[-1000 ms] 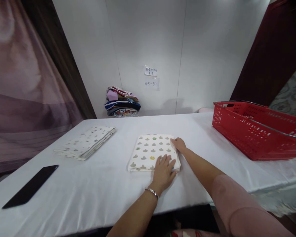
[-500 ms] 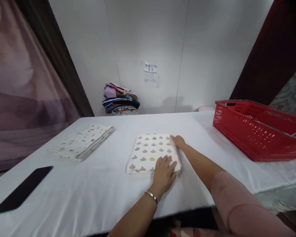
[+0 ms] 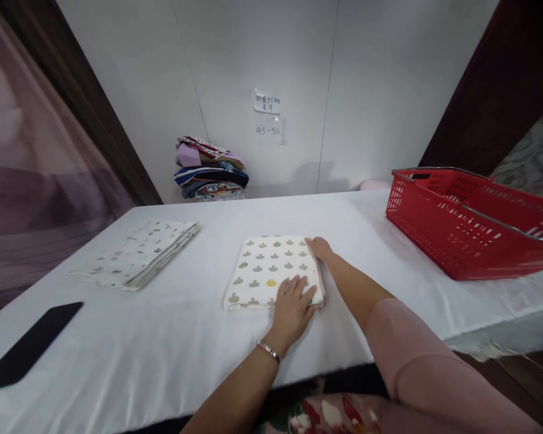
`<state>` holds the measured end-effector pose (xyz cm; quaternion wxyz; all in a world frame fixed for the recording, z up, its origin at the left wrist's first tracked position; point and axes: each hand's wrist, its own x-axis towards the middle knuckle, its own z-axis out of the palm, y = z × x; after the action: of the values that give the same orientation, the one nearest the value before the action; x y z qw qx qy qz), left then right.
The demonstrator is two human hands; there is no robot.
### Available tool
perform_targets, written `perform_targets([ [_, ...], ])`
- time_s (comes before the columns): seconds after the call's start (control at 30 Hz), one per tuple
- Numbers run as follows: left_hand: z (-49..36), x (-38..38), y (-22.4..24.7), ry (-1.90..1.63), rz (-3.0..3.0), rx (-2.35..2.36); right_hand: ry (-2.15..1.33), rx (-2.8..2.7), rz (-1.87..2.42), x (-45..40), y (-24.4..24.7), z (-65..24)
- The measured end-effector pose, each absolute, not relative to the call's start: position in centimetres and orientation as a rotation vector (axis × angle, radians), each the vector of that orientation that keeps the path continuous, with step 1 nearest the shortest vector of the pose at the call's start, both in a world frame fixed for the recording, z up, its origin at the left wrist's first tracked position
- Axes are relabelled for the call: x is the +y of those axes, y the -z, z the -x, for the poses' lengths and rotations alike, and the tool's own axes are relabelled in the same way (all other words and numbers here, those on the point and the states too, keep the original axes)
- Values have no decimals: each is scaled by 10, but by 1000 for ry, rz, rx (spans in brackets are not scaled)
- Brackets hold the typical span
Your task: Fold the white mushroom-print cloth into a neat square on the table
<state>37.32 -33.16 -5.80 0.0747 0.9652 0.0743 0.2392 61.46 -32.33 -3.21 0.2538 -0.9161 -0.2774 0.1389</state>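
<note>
A white folded cloth (image 3: 262, 265) with grey mushroom prints and a few green and yellow ones lies flat on the table in front of me. My left hand (image 3: 293, 307), a silver bracelet at its wrist, rests palm down on the near right corner, fingers spread. At the far right corner, my right hand (image 3: 319, 248) has its fingers closed on the cloth's edge; the fingers' undersides are hidden.
Left on the white table (image 3: 163, 349) are another folded printed cloth (image 3: 145, 250) and a flat black board (image 3: 31, 346). A red basket (image 3: 475, 229) stands at the right. Folded fabrics (image 3: 210, 172) are stacked by the back wall, near paper signs (image 3: 268, 114).
My view has shifted slightly, so everything sits a bit higher and further left. Both hands keep about the same places on the mushroom-print cloth.
</note>
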Motion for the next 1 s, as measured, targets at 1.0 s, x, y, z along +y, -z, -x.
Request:
perform_targets([
  [1.0,-430,-334,-8,64,-2604,865,-773,-546,1667,-448,46,-512],
])
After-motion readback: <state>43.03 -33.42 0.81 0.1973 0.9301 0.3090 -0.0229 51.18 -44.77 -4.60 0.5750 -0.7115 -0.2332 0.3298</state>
